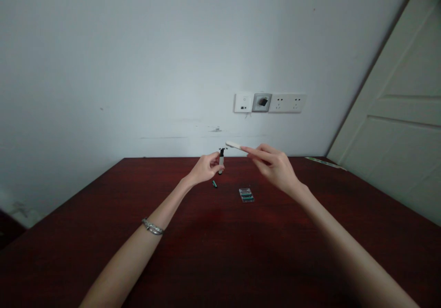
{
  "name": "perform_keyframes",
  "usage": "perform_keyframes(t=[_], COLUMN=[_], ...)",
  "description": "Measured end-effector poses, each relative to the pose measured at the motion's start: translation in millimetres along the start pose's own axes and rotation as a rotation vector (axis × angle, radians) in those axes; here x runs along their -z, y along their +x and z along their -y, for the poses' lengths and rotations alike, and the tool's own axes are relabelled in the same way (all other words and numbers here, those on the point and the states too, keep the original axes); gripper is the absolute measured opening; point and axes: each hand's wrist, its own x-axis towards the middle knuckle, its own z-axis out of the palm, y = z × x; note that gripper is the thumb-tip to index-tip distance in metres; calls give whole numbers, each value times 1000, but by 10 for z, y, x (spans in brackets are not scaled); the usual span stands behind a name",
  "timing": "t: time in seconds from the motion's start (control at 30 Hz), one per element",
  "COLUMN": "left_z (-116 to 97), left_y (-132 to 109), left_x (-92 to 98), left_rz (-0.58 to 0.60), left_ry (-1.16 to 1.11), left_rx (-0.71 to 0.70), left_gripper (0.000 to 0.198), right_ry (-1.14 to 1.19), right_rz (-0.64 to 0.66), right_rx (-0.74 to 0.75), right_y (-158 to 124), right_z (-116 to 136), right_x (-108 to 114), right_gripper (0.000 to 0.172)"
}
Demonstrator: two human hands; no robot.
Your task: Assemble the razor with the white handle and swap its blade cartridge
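My left hand (206, 168) is closed around a razor handle (221, 162), held upright with its dark head end at the top. In my right hand (274, 163) a white toothbrush (234, 145) is pinched, its bristles turned down and its head pointing left. The brush head is close to the top of the razor handle; whether they touch I cannot tell. Below my left hand a small green and black razor cartridge (215, 184) lies on the table. A clear plastic case (246, 195) with green cartridges in it rests to the right of that.
The dark red wooden table (213, 257) meets a white wall behind it. On the wall sits a row of sockets (285, 103) and a switch plate. A thin flat strip (325, 162) lies at the table's back right, near a pale door (396, 115).
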Motion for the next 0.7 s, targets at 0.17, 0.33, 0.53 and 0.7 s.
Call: perform_keyframes(t=[0.17,0.33,0.53,0.7], left_z=[-51,-54,-32,-41], left_y=[-3,1,14,-7], left_x=[13,20,-17,-84], left_rz=[-21,-8,46,137], left_ry=[65,3,-209,-313], left_rx=[-36,-22,69,174], left_gripper=[5,7,18,30], right_ry=[50,125,104,-41], right_rz=[211,233,85,-25], right_rx=[95,82,-33,-72], right_y=[-20,5,44,21], right_z=[36,75,23,10], right_x=[-52,-3,69,-37], right_gripper=[34,34,34,33])
